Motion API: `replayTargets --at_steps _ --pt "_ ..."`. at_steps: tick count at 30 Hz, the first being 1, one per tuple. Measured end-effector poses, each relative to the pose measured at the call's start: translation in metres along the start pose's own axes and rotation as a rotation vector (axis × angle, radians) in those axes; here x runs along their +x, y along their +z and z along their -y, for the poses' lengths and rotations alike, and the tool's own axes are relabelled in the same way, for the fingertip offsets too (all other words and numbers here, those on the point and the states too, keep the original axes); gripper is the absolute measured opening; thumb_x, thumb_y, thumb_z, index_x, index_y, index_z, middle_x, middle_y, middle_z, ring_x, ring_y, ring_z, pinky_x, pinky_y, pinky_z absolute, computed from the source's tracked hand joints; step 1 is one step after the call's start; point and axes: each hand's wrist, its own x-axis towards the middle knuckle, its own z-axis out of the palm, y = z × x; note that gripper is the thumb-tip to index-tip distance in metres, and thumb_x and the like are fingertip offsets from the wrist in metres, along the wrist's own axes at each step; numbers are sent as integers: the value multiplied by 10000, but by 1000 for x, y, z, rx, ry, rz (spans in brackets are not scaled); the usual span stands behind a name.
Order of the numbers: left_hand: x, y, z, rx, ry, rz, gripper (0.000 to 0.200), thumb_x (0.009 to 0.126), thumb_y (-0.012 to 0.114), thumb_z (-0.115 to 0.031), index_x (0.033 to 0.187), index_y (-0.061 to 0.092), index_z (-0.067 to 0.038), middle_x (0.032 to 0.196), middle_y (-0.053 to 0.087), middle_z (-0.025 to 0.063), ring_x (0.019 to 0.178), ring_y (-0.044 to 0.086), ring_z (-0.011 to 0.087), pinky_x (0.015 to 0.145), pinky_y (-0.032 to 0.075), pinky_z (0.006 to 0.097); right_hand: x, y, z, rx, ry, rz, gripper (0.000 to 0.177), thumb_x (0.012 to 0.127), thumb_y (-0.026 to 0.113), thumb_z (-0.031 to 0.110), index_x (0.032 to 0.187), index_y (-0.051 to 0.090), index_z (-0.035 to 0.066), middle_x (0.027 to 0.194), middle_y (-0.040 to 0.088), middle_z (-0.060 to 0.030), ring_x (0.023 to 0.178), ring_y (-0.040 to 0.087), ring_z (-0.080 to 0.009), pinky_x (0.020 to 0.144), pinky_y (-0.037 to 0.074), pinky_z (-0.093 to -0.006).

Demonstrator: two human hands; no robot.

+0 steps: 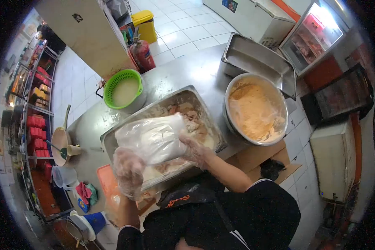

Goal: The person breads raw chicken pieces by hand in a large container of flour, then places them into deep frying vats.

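Note:
A clear plastic bag of white powder (156, 139) lies across both my hands above a deep metal pan (212, 112). My left hand (130, 166), in a clear disposable glove, is closed at the bag's lower left corner. Gloved in the same way, my right hand (197, 153) grips the bag's right end, thumb on top. Pale flour and flour-coated pieces, which look like raw meat (187, 114), show in the pan beyond the bag. The bag hides the middle of the pan.
Right of the pan stands a round metal bowl (228, 104) of orange powder, with an empty rectangular metal pan (260, 58) behind it. A green strainer basket (108, 100) sits on a pot at the back left. A frying pan (59, 135) and folded cloths (85, 192) are at the left.

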Motion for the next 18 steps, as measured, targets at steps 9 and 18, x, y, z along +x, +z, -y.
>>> replayTargets --at_steps 9,18 --pt "-27 94 79 -565 -842 -168 356 930 573 -310 1129 624 -20 1096 625 56 960 554 120 799 470 278 -67 20 57 -1244 -731 -246 663 721 829 185 1221 446 -23 1093 608 -165 995 615 -243 868 518 -340" --pt "-14 119 88 -669 -948 18 280 855 683 -258 930 705 10 792 668 27 707 587 99 657 483 245 -69 30 48 -1500 -963 -327 530 752 753 68 1195 481 -37 1070 601 -175 1013 592 -234 878 473 -331"
